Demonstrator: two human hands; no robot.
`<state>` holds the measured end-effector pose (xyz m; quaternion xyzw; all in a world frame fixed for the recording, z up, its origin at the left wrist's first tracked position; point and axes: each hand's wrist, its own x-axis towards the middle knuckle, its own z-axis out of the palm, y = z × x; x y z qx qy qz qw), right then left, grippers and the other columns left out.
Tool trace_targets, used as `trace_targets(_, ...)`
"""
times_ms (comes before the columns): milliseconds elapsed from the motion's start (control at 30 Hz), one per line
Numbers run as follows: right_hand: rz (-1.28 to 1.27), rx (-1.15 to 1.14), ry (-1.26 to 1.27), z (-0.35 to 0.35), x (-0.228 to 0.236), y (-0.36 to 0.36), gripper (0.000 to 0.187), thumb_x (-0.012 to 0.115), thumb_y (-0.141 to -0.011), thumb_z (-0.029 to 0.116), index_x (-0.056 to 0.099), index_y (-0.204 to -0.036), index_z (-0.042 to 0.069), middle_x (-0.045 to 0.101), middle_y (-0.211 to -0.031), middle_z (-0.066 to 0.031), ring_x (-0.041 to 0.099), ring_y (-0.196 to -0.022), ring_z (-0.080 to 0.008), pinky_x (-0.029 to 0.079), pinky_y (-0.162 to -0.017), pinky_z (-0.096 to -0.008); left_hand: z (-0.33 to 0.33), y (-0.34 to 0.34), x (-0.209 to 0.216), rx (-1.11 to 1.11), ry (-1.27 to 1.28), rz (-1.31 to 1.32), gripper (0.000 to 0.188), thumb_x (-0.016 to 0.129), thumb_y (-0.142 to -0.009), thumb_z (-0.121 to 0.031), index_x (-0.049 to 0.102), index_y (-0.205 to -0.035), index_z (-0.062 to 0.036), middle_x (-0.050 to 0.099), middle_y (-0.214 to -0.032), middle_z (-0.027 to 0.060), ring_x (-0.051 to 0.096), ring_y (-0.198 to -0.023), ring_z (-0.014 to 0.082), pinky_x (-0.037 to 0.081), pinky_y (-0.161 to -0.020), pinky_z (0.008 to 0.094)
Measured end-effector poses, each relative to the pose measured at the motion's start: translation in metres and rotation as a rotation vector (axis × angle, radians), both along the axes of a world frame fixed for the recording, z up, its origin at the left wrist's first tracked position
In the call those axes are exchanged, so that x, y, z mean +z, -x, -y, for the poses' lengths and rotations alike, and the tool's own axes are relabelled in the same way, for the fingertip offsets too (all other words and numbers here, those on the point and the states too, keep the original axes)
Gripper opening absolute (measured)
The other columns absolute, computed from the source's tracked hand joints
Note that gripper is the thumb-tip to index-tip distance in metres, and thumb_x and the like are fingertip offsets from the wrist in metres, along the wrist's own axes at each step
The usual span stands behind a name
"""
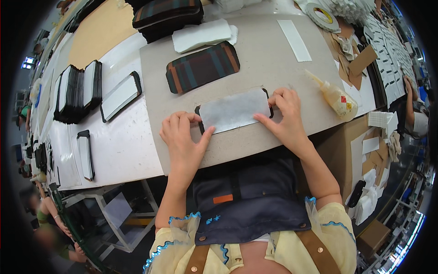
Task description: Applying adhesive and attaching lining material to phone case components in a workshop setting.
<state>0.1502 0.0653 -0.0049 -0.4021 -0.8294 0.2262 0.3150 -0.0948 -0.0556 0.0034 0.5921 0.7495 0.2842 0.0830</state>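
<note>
A rectangular dark-edged panel with a pale grey-white backing (235, 109) lies on the grey board, backing side up. My left hand (185, 137) grips its left end, thumb against the lower corner and fingers bent over the black edge. At the opposite end my right hand (287, 114) pinches the right edge, its thumb resting on the backing. Just beyond lies a single plaid fabric panel (203, 67) in dark brown, teal and rust, pattern up. Behind that, white rectangular sheets (203, 35) are piled.
Plaid panels (168, 18) are stacked at the far edge. Black-edged white panels (78, 93) stand in a row at left, with loose ones (121, 97) nearby. A glue bottle (340, 101), white strip (295, 41) and tape roll (322, 17) sit at right. A co-worker's arm (410, 102) shows far right.
</note>
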Motion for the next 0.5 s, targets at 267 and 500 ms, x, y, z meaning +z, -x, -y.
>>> trace_targets(267, 0.014, -0.082, -0.002, 0.0022, 0.0017, 0.0067, 0.023, 0.080, -0.085, 0.014, 0.058, -0.086, 0.005, 0.053, -0.100, -0.0098, 0.049, -0.096, -0.0288, 0.039, -0.088, -0.0403, -0.0028, -0.0020, 0.0070, -0.130, -0.053, -0.181, 0.053, 0.080, -0.086, -0.021, 0.067, -0.137, -0.0257, 0.037, -0.158, 0.0173, 0.029, -0.147, 0.0423, 0.022, -0.119, 0.0579)
trace_targets(500, 0.036, -0.098, -0.055, 0.0011, -0.0015, 0.0095, 0.020, 0.077, -0.085, 0.010, 0.058, -0.084, 0.006, 0.053, -0.100, -0.0108, 0.049, -0.097, -0.0305, 0.039, -0.086, -0.0412, -0.0024, -0.0052, 0.0052, -0.165, -0.008, -0.240, 0.041, 0.073, -0.091, -0.017, 0.074, -0.130, -0.0297, 0.028, -0.167, 0.0180, 0.016, -0.156, 0.0445, 0.011, -0.124, 0.0598)
